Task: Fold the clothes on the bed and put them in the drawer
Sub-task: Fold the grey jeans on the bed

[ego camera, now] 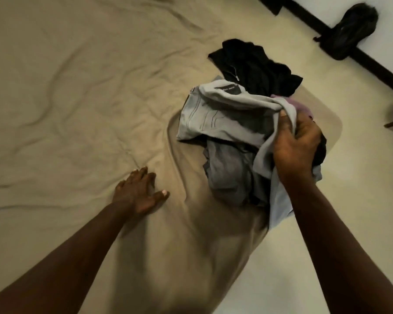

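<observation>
Grey denim jeans [213, 114] are being gripped by the right hand [297, 146] on top of a clothes pile [236, 155] at the corner of the bed [77, 87].

A fold of the jeans is being clamped between the right thumb and the curled fingers, while the labelled waistband is being left draped over the far left of the pile. The left hand [136, 193] is being rested flat on the beige bed just left of the pile, fingers straight and slightly apart, nothing being held. A dark grey garment [229, 173] and a light blue garment [279, 205] are being partly covered by the jeans. A black garment [254, 66] is being left at the pile's far side, and a purple piece [288, 103] is being partly hidden beside the right fingers. A dark bag [349, 30] is being kept on the pale floor [327, 257], well apart from the bed.
</observation>
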A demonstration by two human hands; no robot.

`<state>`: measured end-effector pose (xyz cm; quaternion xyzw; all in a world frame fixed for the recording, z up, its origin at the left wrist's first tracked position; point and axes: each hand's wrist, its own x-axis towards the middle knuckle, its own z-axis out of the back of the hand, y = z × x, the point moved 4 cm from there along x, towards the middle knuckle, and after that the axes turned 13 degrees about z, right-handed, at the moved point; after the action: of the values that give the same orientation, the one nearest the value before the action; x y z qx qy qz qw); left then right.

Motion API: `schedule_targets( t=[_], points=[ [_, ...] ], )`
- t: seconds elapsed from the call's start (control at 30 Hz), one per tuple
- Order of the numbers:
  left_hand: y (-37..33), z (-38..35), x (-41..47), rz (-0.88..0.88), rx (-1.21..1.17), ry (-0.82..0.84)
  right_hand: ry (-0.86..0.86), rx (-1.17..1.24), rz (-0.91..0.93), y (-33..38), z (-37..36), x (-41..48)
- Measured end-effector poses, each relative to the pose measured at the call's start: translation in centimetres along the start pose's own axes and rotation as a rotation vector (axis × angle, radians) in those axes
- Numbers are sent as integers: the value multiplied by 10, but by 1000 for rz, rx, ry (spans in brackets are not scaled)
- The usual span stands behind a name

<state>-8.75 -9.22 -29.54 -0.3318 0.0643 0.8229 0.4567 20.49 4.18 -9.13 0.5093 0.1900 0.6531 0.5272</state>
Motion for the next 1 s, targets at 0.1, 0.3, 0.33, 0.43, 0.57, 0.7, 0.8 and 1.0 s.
schedule_targets(
  t=[0.1, 0.3, 0.33, 0.43, 0.57, 0.7, 0.8, 1.0],
  points=[
    [-22, 59, -48, 210, -698, 257, 83, 174, 11, 86, -8, 3],
    [-71, 210, -198, -14, -1730, 761, 412, 431, 14, 258, -3, -40],
    [-72, 242, -226, -30, -1718, 692, 493, 455, 15, 290, 6, -51],
    [-59, 303, -281, 46, -1556, 383, 713, 456, 78, 344, 26, -85],
    [-16, 369, -366, -56, -1255, -173, 500, 587, -110, 377, 64, -94],
    [16, 409, -467, -367, -830, -430, 363, 746, -152, 453, 80, -72],
    [42, 421, -521, -462, -895, -468, 473, 778, -278, 497, 74, -48],
    [104, 452, -609, -485, -1365, -408, 884, 792, -617, 493, 28, -126]
  ],
)
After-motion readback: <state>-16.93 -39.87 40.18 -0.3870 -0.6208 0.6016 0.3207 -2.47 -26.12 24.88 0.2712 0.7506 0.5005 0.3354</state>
